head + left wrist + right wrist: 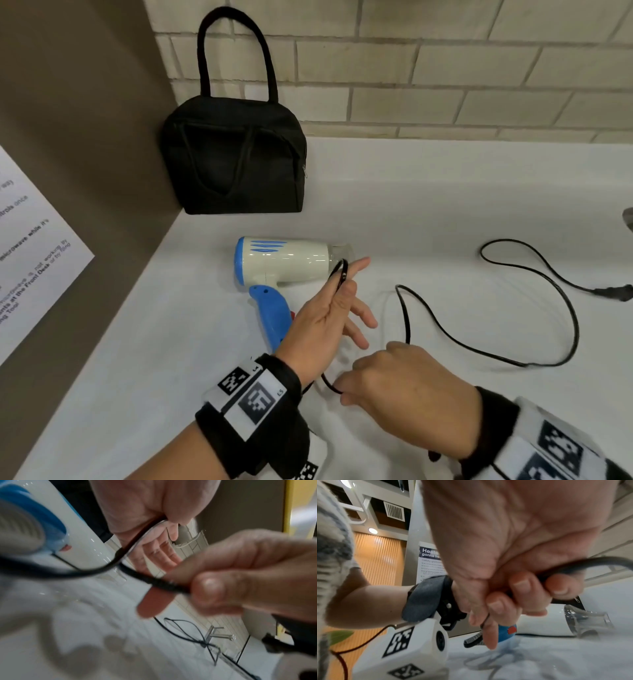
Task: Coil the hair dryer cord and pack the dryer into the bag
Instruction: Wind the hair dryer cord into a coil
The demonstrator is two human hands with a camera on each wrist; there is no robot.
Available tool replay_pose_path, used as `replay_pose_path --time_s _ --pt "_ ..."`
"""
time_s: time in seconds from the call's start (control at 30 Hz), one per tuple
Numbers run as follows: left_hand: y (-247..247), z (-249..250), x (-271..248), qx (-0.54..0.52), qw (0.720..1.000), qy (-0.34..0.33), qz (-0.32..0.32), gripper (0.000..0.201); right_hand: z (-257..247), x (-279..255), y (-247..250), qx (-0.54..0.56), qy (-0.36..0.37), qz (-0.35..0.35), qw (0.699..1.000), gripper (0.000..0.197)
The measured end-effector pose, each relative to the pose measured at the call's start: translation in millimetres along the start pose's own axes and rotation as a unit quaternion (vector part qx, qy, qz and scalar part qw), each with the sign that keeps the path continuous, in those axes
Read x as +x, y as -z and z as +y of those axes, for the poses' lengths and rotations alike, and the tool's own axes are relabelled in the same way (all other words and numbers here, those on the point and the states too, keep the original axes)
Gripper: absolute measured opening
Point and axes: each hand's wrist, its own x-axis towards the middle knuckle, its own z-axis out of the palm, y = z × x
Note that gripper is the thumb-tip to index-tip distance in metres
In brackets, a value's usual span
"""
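Note:
A white and blue hair dryer lies on its side on the white counter, nozzle pointing right. Its black cord trails right in loose curves to the plug. My left hand hovers by the dryer's handle and pinches a loop of cord under the thumb, other fingers spread. My right hand, just in front of it, has its fingers curled round the cord. The black bag stands upright at the back left, apart from both hands.
A brown side panel with a printed notice walls off the left. Tiled wall runs along the back. A metal faucet sits at the far right of the counter.

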Motion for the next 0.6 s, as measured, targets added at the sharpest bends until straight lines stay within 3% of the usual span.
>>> replay_pose_path --time_s 0.1,0.2,0.3,0.37,0.5,0.6 --pt "-5.2 -5.7 -3.0 0.017 1.000 0.017 -0.003 0.023 5.1 -1.0 -2.3 -0.008 -0.015 0.066 0.998 0.011" --pt "-5.4 -9.7 -8.8 0.022 0.996 0.081 -0.028 0.018 8.3 -2.0 7.6 0.075 -0.020 0.095 0.992 0.009" --pt "-4.1 -9.9 -9.6 0.007 0.996 0.079 -0.045 0.017 12.4 1.1 11.9 0.171 -0.043 0.125 0.976 0.042" --pt "-0.7 -12.1 -10.0 -0.039 0.996 0.077 -0.025 0.016 16.0 1.7 9.1 0.221 -0.063 0.172 0.958 0.051" --pt "5.5 -13.1 -14.4 -0.109 0.991 0.070 -0.020 0.019 29.2 6.5 6.2 0.291 -0.096 0.265 0.914 0.045" --pt "8.9 -12.5 -15.9 -0.152 0.987 0.055 -0.010 0.025 35.6 13.4 6.8 0.340 -0.078 0.289 0.891 0.027"
